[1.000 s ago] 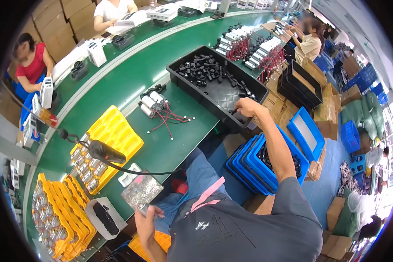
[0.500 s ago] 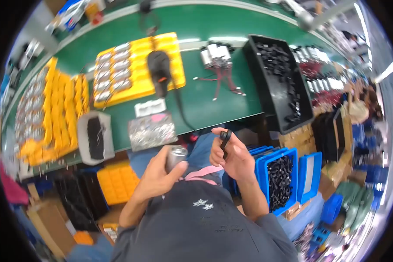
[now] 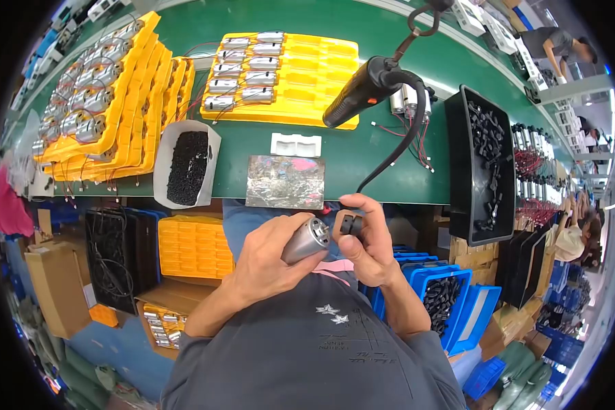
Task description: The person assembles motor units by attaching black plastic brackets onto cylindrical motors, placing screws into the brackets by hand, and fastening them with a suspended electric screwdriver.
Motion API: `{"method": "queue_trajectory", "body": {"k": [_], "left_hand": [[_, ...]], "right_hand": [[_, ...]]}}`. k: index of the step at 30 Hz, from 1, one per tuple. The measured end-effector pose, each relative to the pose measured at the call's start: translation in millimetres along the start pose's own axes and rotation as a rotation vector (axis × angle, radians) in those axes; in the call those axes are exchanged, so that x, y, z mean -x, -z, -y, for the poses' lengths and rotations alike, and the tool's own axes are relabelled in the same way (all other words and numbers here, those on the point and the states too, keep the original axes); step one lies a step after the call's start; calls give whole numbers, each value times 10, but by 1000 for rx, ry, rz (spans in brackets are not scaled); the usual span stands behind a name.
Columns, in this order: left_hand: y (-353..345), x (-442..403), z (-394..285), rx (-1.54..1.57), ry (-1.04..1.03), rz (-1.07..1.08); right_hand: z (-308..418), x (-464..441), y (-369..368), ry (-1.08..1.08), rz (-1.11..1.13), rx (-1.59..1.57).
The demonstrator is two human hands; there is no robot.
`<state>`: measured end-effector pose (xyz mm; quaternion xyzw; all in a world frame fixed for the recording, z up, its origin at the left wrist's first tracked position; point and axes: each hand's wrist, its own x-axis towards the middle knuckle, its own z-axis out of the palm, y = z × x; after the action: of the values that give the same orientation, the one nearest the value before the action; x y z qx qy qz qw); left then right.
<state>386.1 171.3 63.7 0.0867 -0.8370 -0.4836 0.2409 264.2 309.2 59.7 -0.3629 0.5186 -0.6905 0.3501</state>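
Note:
My left hand (image 3: 270, 254) is wrapped round a silver cylindrical motor (image 3: 305, 243), its end face turned toward the right. Pinched in my right hand (image 3: 372, 247) is a small black plastic part (image 3: 350, 225), close to the motor's end with a narrow gap between them. Both hands are above my lap, in front of the bench edge. Just beyond them lies a scuffed metal plate (image 3: 285, 182), with a white plastic holder (image 3: 296, 145) behind it. A black electric screwdriver (image 3: 363, 92) hangs over the bench.
Yellow trays (image 3: 314, 75) of motors stand at the back and in a stack on the left. A white box (image 3: 203, 167) holds small black pieces. On the right are a long black bin (image 3: 462, 205) of black parts and a blue crate (image 3: 466, 280).
My hands have come together, bringing the black part up to the motor, which has tilted to the right. The camera view has shifted, so the bench things appear farther right.

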Motion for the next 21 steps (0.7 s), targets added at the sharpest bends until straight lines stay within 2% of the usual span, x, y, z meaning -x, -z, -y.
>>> {"method": "queue_trajectory", "body": {"k": [4, 10, 13, 16, 21], "left_hand": [[40, -17, -21, -152, -23, -73], [-28, -13, 48, -175, -57, -174], [-104, -10, 114, -178, -162, -287], [-57, -71, 138, -235, -312, -285], [-53, -124, 125, -306, -362, -308]], "right_hand": [[-88, -14, 71, -106, 51, -70], [-78, -96, 35, -10, -4, -24], [-62, -122, -58, -32, -69, 14], [-37, -117, -70, -103, -104, -24], [-67, -93, -57, -157, -110, -218]]}}
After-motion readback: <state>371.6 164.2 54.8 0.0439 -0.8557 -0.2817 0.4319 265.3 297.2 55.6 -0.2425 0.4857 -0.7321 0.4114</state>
